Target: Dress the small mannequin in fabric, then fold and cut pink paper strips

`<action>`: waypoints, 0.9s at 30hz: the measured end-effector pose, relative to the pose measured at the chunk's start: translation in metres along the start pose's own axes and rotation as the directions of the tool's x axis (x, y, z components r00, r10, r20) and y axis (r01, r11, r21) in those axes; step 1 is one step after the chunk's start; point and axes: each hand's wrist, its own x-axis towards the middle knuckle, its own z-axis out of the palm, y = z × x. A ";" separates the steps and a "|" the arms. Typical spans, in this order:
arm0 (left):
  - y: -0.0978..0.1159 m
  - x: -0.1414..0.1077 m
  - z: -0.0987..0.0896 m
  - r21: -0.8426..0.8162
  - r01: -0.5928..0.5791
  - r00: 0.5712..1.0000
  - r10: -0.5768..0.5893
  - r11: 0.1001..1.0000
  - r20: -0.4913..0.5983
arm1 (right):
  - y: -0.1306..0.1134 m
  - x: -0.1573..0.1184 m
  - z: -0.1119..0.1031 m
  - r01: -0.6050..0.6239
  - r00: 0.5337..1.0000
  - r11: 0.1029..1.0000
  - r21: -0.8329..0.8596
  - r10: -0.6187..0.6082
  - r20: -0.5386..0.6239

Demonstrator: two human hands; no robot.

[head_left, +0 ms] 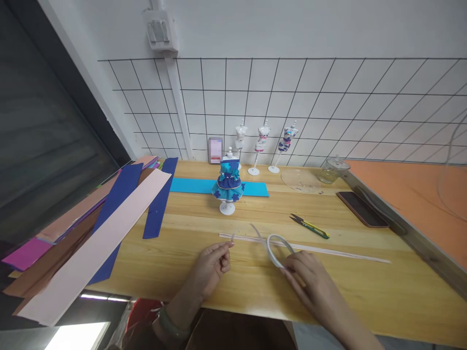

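My left hand (215,265) is closed, pinching a small pale piece (232,237) between thumb and forefinger above the table's front part. To its right, my right hand (304,274) holds a white tape roll (272,250), a ring with a loose translucent end trailing up and left. Beneath and behind both hands, a long thin pale strip (339,252) lies across the wood. A small dress form (229,180) in a blue and turquoise outfit stands upright behind the hands, in front of a bright blue strip (193,185). Green-handled snips (310,226) lie at the right.
Pink, navy and brown fabric strips (98,243) pile at the left, over the table edge. Three small dress forms (262,138) and an upright phone (215,149) stand by the wall. A glass jar (332,170) and a dark phone (362,209) are at the right.
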 end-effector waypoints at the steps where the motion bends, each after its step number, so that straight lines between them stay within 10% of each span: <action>1: 0.001 -0.001 -0.001 -0.002 -0.002 1.000 0.002 1.000 -0.003 | 0.010 0.003 -0.001 -0.012 1.000 1.000 -0.019 0.012 -0.016; 9: -0.003 -0.012 0.010 -0.019 0.040 0.998 -0.039 0.999 0.043 | 0.112 0.054 0.032 -0.144 0.989 0.925 -0.352 0.143 -0.030; 19: -0.002 -0.026 0.017 -0.068 0.081 0.990 -0.072 0.994 0.121 | 0.153 0.037 0.044 -0.049 0.993 0.951 -0.305 0.080 0.090; 25: -0.005 -0.022 0.029 -0.066 0.122 0.981 -0.110 0.990 0.162 | 0.112 0.027 0.034 -0.183 0.983 0.960 -0.212 0.178 -0.040; 27: -0.005 -0.022 0.033 -0.071 0.141 0.974 -0.125 0.988 0.189 | 0.069 0.030 0.029 -0.213 0.972 0.970 0.120 0.223 -0.078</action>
